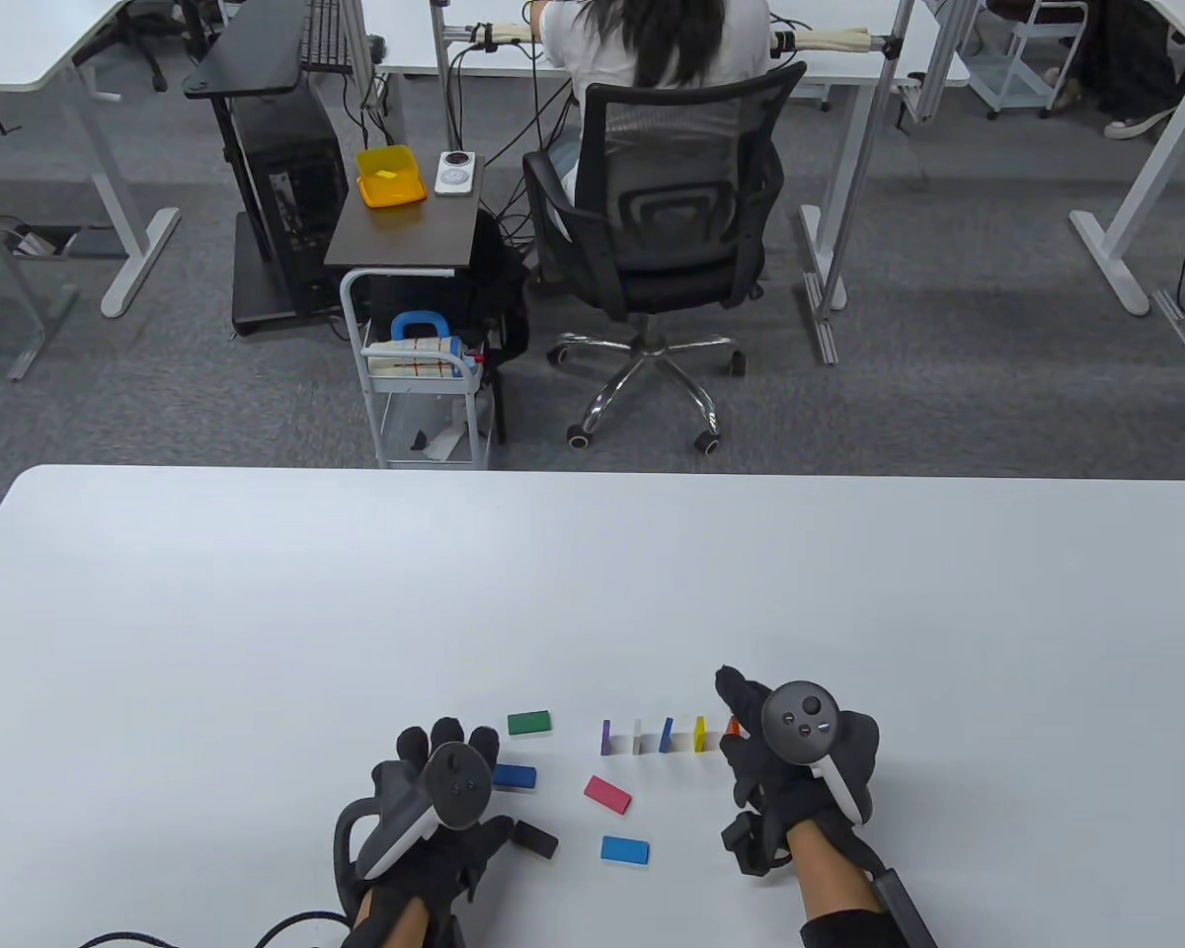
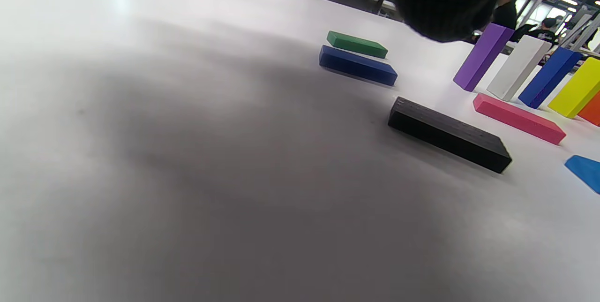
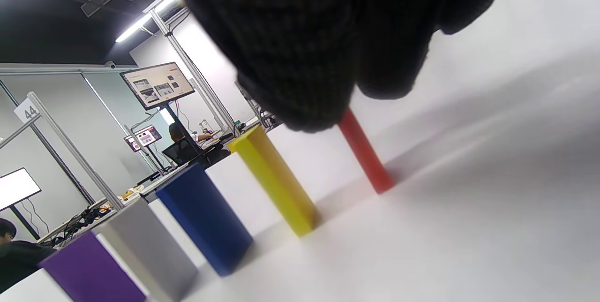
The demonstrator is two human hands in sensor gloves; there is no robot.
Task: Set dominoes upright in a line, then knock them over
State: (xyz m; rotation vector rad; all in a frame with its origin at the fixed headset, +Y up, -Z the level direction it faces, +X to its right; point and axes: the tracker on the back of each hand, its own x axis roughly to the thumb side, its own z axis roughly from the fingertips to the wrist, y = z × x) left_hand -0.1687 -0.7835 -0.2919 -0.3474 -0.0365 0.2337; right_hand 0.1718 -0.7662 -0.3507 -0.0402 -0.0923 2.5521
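Five dominoes stand in a row: purple [image 1: 605, 737], white [image 1: 638, 736], blue [image 1: 667, 735], yellow [image 1: 699, 734] and orange [image 1: 733, 728]. My right hand [image 1: 738, 713] pinches the top of the orange domino [image 3: 365, 152] at the row's right end; its fingers [image 3: 300, 49] hide the domino's top. Lying flat to the left are a green [image 1: 529, 723], a dark blue [image 1: 514, 776], a pink [image 1: 607, 794], a light blue [image 1: 624, 850] and a black domino [image 1: 534, 838]. My left hand [image 1: 449, 739] rests with straight fingers beside the dark blue domino [image 2: 357, 65], holding nothing.
The white table [image 1: 592, 592] stretches far beyond the dominoes. Behind its far edge are a small cart [image 1: 425, 395] and a person on an office chair [image 1: 662, 227].
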